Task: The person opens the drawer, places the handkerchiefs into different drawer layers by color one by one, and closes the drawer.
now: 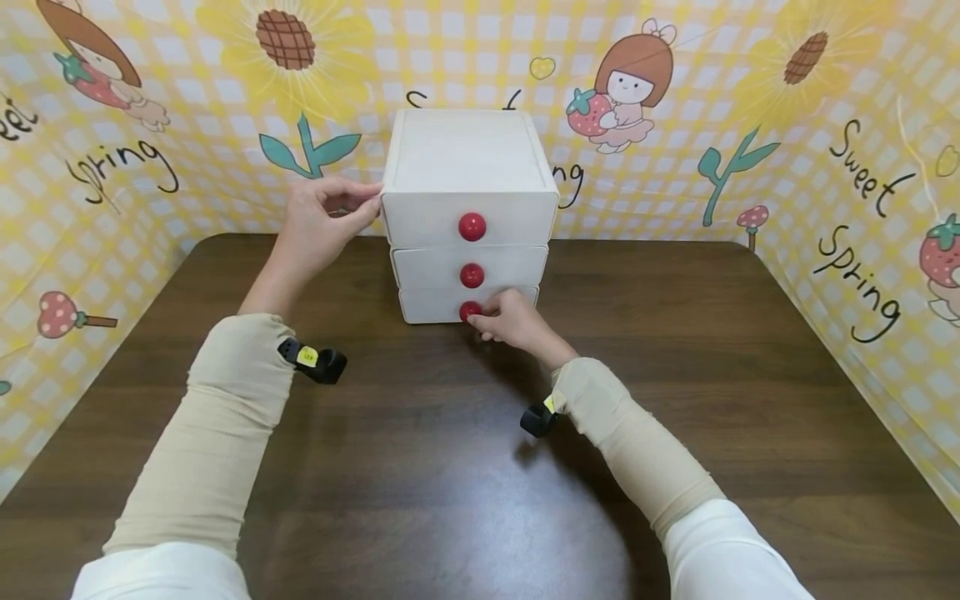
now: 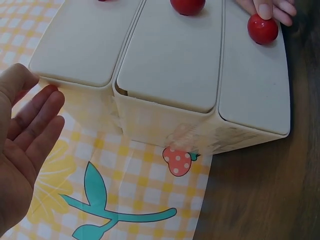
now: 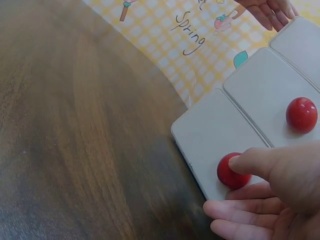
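Observation:
A white three-drawer cabinet (image 1: 467, 152) stands at the back of the table, with one round red knob on each drawer front. All three drawers look closed. My left hand (image 1: 321, 218) is at the cabinet's upper left front corner; in the left wrist view its thumb and extended fingers (image 2: 42, 120) touch or nearly touch that edge. Down at the bottom drawer (image 3: 210, 131), my right hand (image 1: 516, 320) pinches the lowest red knob (image 3: 231, 170) between thumb and forefinger. Above it sit the middle knob (image 1: 472, 276) and the top knob (image 1: 472, 227).
Dark brown wooden table (image 1: 390, 467) spreads in front of the cabinet and to both sides. A yellow checked cloth (image 1: 465, 50) with printed flowers and figures hangs behind it and along the sides. Each wrist wears a small black camera (image 1: 322, 364).

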A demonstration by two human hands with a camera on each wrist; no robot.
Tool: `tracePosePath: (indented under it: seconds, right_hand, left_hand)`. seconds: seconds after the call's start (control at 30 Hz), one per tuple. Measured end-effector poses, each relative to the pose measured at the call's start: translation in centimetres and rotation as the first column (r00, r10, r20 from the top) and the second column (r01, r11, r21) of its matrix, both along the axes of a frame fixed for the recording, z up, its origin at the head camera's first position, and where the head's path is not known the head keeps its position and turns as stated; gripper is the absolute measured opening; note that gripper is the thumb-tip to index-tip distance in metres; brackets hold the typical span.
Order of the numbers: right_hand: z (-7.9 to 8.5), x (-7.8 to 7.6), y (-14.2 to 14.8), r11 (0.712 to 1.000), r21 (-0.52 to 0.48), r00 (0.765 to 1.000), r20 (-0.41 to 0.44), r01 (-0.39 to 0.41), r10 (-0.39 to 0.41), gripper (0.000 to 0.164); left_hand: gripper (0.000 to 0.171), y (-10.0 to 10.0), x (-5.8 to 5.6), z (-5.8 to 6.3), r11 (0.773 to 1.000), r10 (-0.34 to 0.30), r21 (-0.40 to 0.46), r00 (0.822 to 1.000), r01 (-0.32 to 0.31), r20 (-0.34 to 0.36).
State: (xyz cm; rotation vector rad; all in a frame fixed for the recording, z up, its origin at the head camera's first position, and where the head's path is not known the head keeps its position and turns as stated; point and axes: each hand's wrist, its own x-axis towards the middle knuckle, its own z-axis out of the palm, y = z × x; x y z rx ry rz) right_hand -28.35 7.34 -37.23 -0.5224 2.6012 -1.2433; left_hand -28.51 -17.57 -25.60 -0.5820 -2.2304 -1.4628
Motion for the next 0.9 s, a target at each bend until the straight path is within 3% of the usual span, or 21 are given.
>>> tracePosePath:
  seconds: [0.2,0.53,0.7,0.9]
  right_hand:
    - [0.3,0.2,0.7,1.0,-0.007,1.0,0.024,-0.002,0.002,0.023]
    - [1.2,0.0,3.4,0.999,0.04,0.999,0.033,-0.03,0.029,0.023]
    - [1.6,0.0,5.2,0.997,0.064,0.998,0.04,-0.054,0.051,0.024]
    - [2.2,-0.3,7.4,0.992,0.088,0.995,0.068,-0.085,0.079,0.025]
  left_hand:
    - [0.02,0.1,0.0,0.0,1.0,-0.01,0.016,1.0,0.01,0.015]
    - [0.021,-0.2,-0.1,0.3,0.999,0.037,-0.036,0.999,-0.037,-0.008]
    - [0.02,-0.7,0.0,0.0,0.997,0.047,-0.059,0.999,-0.048,-0.026]
    - [0.019,-2.0,-0.1,-0.7,0.991,0.063,-0.114,0.998,-0.062,0.004]
